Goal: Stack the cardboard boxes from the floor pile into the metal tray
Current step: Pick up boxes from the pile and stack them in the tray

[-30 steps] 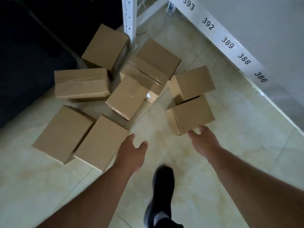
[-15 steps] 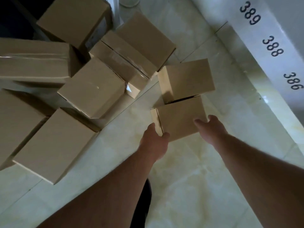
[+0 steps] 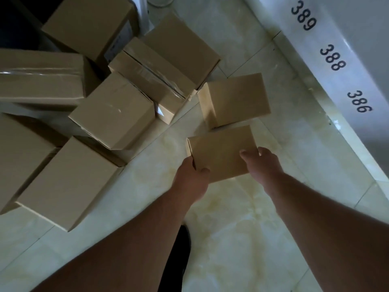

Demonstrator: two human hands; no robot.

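Observation:
A small brown cardboard box (image 3: pixel 221 152) lies on the tiled floor in front of me. My left hand (image 3: pixel 190 179) grips its near left corner, thumb on top. My right hand (image 3: pixel 263 163) holds its near right side, with the thumb laid on the top face. A second small box (image 3: pixel 235 99) sits just behind it, touching or nearly touching. Several larger boxes, such as the taped box (image 3: pixel 113 110) and the near left box (image 3: pixel 67 182), are piled to the left. No metal tray is in view.
A white shelf beam (image 3: pixel 336 66) numbered 389, 388, 386 runs diagonally along the right. A white upright post (image 3: pixel 143 11) stands behind the pile. My dark shoe (image 3: pixel 174 260) is on the pale floor tiles (image 3: pixel 242 239) between my arms.
Both hands moved forward from open air onto the small near box, the left swinging right to its corner. The view has come closer to the floor.

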